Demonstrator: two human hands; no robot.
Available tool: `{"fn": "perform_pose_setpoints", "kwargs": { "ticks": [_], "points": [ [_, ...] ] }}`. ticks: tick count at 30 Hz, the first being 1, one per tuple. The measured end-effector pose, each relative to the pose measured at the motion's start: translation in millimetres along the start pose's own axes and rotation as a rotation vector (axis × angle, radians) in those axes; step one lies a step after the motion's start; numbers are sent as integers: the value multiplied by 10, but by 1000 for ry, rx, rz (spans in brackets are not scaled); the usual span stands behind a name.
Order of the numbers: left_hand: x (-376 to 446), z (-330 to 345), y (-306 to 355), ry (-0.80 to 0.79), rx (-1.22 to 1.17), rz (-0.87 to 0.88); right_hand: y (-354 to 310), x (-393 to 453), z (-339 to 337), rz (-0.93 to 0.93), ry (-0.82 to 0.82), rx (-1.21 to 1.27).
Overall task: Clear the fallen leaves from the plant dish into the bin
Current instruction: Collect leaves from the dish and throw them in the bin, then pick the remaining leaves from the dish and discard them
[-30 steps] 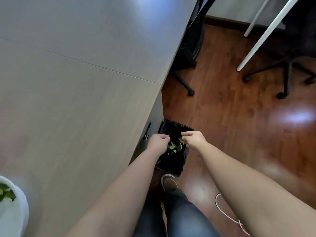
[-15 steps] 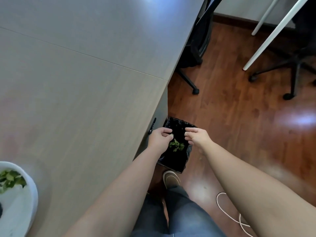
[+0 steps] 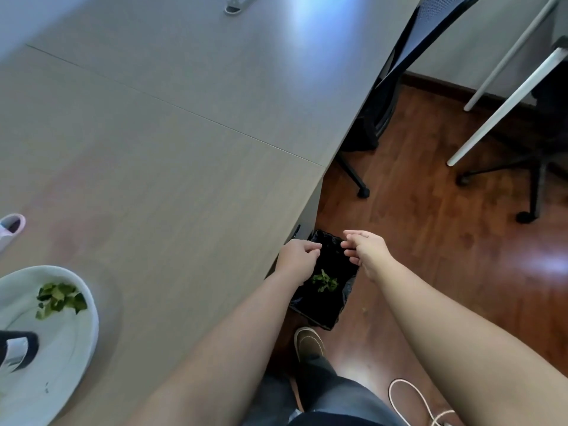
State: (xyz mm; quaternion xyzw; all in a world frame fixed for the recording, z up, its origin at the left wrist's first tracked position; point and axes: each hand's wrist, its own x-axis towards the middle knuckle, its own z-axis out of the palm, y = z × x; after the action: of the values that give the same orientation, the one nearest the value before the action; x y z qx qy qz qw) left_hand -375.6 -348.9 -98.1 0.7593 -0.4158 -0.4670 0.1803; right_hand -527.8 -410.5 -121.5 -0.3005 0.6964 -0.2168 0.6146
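My arms are bare right up to the frame's edge, no sleeves, no watch, no rings on my left hand [image 3: 297, 260] or right hand [image 3: 368, 253]. I'm in dark blue-grey trousers [image 3: 325, 395] and a tan slip-on shoe [image 3: 308, 344] with a paler sole edge, ribbed across the top.

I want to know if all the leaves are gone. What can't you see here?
- Plant dish, head view: cut off by the left edge, so more leaves may lie unseen.
- Bin: dark inside, partly behind the left hand.
- Left hand: its curled fingers hide its palm.
- Right hand: nothing visible in it.
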Motion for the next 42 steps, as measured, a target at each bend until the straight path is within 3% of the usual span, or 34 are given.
{"fn": "perform_pose_setpoints", "kwargs": {
  "ticks": [11,16,21,27,33,37,39,42],
  "points": [
    [-258,-449,-129,265,-278,-3,-162,-219,290,-81,-111,-107],
    [-589,-869,-487,427,-387,-103,-356,-510,886,-207,-238,-178],
    [-930,-1264,-994,642,-514,-242,-379,-878,1631,-350,-482,-332],
    [-1445,-1610,-1609,840,-662,-364,-209,-1305,2440,-397,-721,-522],
    [-1830,-1779,-2207,980,-926,-503,-48,-1562,3005,-398,-789,-715],
    [-1899,-1953,-2378,980,-1113,-538,22,-1596,3364,-396,-790,-809],
    [-1917,-2037,-2430,942,-1063,-551,50,-1619,3539,-409,-794,-841],
    [-2007,-2121,-2560,876,-801,-559,75,-1695,3806,-466,-799,-893]
  ]
}}
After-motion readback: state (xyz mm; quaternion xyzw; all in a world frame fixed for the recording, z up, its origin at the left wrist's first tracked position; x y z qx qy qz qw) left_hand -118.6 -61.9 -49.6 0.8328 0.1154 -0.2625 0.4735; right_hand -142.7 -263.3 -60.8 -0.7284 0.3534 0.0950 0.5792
